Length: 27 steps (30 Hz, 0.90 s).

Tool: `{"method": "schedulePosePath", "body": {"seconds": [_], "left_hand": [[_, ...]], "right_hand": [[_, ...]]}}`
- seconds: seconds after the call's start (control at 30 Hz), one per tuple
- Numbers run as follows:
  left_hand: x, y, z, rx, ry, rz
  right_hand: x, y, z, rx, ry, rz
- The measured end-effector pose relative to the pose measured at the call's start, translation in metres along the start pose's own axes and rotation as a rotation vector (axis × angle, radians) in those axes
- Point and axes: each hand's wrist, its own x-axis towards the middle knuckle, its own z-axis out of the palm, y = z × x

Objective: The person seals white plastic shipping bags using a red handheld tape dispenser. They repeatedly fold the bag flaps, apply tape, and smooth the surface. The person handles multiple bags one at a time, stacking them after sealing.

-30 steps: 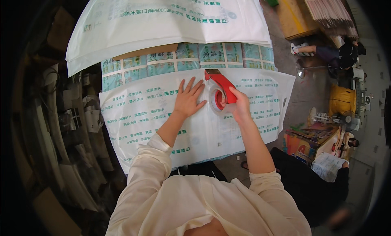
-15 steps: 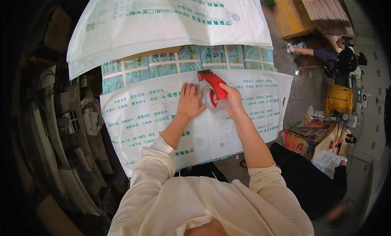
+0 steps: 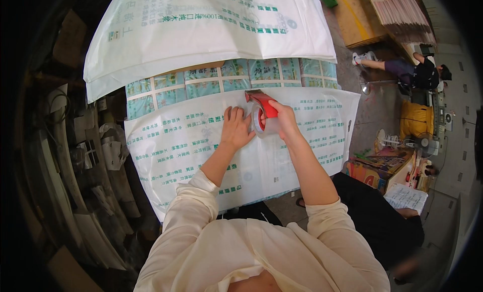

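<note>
My right hand grips a red tape dispenser by its handle, with a roll of clear tape in it. The dispenser's cutting end rests at or just above the far edge of a white plastic wrapping sheet printed in green. Beside it, my left hand lies on the same sheet, fingers spread and slightly bent, holding nothing. Past that edge shows a row of teal patterned packs bound with white straps. Another white printed sheet covers the far part of the stack.
Shelves with boards and papers line the left side. At the right, a person in black holds a printed white bag or sheet. Farther off are another person, colourful cartons, a fan and a wooden table.
The dispenser and my right hand have shifted slightly, its cutting end a little lower toward the sheet's edge. My left hand stays nearly in place.
</note>
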Motion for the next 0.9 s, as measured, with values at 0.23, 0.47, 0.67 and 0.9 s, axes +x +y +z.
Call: {"method": "schedulePosePath", "body": {"seconds": [0.23, 0.47, 0.67, 0.9], "left_hand": [[0.0, -0.001, 0.002, -0.02, 0.054, 0.014], [0.006, -0.02, -0.003, -0.527, 0.133, -0.238], [0.056, -0.055, -0.017, -0.734, 0.001, -0.132], [0.069, -0.071, -0.01, -0.616, -0.142, 0.0]], "right_hand": [[0.008, -0.003, 0.001, -0.06, 0.018, 0.049], [0.016, -0.007, -0.004, -0.035, -0.009, 0.112], [0.005, -0.002, -0.002, -0.007, 0.039, 0.105], [-0.008, 0.022, -0.006, 0.019, 0.103, 0.079]]}}
